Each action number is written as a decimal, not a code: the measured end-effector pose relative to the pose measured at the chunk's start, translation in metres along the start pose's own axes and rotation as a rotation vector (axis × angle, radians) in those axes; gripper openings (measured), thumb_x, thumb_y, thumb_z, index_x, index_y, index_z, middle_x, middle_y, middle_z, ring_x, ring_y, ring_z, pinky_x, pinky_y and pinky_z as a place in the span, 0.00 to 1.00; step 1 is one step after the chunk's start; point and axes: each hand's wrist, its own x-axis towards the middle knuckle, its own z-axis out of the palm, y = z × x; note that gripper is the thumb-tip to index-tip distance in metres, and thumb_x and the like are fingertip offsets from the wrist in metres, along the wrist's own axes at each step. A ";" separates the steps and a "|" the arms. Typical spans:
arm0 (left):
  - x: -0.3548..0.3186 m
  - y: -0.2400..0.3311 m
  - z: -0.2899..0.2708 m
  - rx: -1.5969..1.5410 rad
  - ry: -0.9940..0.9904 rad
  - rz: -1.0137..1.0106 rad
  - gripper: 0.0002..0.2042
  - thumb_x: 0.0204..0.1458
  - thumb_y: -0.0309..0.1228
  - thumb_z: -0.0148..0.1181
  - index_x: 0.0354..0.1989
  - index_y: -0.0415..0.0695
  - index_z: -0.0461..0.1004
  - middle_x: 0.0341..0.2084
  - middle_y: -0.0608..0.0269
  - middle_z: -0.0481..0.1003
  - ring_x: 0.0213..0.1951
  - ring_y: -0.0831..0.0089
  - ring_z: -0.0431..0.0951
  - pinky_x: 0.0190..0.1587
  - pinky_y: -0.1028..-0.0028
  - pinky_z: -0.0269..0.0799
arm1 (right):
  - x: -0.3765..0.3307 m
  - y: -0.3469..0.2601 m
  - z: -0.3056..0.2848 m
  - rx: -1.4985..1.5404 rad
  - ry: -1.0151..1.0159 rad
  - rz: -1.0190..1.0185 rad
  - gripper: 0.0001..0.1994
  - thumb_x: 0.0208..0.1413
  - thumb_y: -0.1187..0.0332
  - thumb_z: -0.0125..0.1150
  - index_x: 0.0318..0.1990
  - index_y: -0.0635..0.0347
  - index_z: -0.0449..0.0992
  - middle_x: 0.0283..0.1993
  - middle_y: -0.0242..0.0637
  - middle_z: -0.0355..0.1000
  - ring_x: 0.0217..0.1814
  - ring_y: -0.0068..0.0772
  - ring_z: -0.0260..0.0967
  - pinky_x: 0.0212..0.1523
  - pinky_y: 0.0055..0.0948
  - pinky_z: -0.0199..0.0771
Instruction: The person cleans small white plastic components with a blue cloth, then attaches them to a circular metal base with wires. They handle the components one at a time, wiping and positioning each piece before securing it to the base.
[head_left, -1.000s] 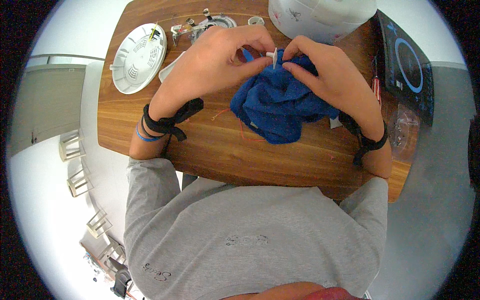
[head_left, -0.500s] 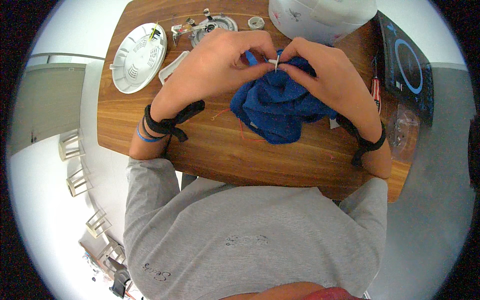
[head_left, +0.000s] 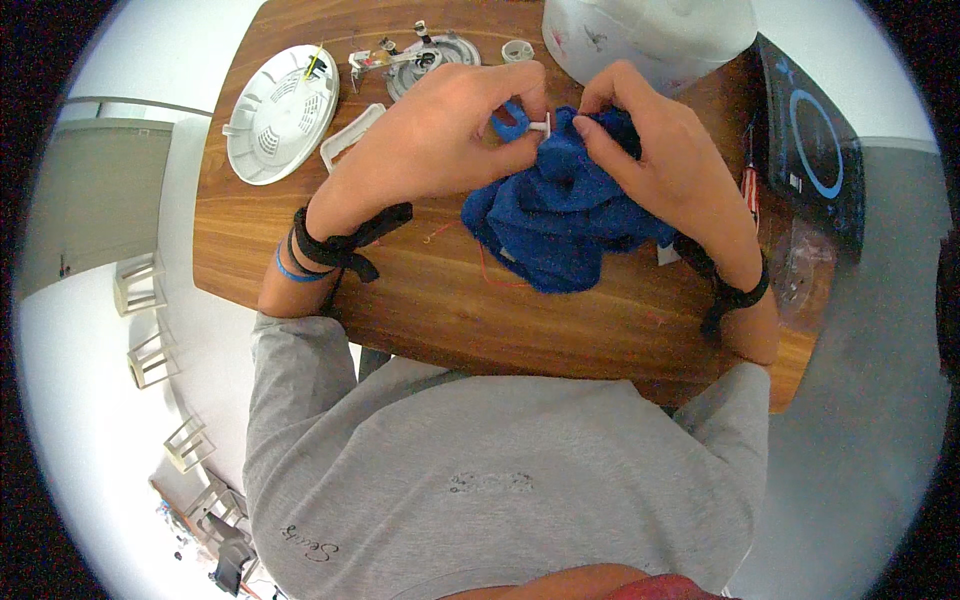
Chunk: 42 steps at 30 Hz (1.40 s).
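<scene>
Head view, looking straight down: person in a grey sweatshirt [head_left: 500, 480] at a wooden table [head_left: 420, 300]. Left hand [head_left: 440, 140] and right hand [head_left: 650, 150] meet just above picture centre, both working a small white plastic pin [head_left: 541, 126] over a crumpled blue cloth [head_left: 570, 220]. Left fingers curled tight, thumb and forefinger pinched on the pin's left end; a bit of blue shows under those fingers. Right fingers curled too, tips pressed on the cloth right beside the pin's head; can't tell if they actually grip the pin. Cloth lies on the table under and between both hands, bunched, spreading toward 5 o'clock from the pin. Black straps on both wrists, blue band on the left. At 10 o'clock from the hands, a round white slotted cover [head_left: 280, 110], well apart. At 12 o'clock, a small metal-and-wire assembly [head_left: 410, 60]. At 1 o'clock, a white domed housing [head_left: 650, 35]. At 3 o'clock, a black panel with blue ring [head_left: 815, 150] at the table edge.
</scene>
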 end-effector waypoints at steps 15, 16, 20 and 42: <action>0.002 0.001 -0.003 -0.119 0.040 -0.024 0.18 0.58 0.23 0.72 0.57 0.44 0.81 0.44 0.59 0.85 0.44 0.70 0.87 0.50 0.70 0.84 | 0.003 0.005 -0.003 -0.007 0.009 -0.027 0.10 0.61 0.69 0.69 0.47 0.58 0.77 0.47 0.46 0.79 0.50 0.56 0.80 0.50 0.43 0.81; 0.002 0.002 -0.003 -0.124 0.030 -0.030 0.18 0.58 0.23 0.72 0.58 0.44 0.82 0.45 0.58 0.86 0.46 0.70 0.87 0.52 0.70 0.85 | 0.003 0.007 -0.003 -0.014 0.020 -0.032 0.10 0.60 0.69 0.70 0.47 0.58 0.77 0.46 0.46 0.79 0.50 0.56 0.80 0.50 0.44 0.81; 0.002 0.002 -0.004 -0.182 0.020 -0.046 0.17 0.59 0.23 0.72 0.56 0.44 0.83 0.43 0.59 0.86 0.45 0.72 0.87 0.50 0.71 0.85 | 0.006 0.011 -0.005 -0.060 0.042 -0.098 0.11 0.59 0.68 0.72 0.45 0.57 0.78 0.45 0.42 0.77 0.49 0.54 0.79 0.48 0.44 0.81; 0.004 0.003 -0.004 -0.221 0.057 -0.021 0.11 0.62 0.22 0.69 0.52 0.39 0.80 0.43 0.62 0.85 0.47 0.75 0.86 0.51 0.73 0.84 | 0.005 0.003 -0.001 -0.043 0.091 -0.144 0.10 0.60 0.70 0.71 0.46 0.55 0.77 0.45 0.42 0.76 0.47 0.51 0.79 0.47 0.42 0.81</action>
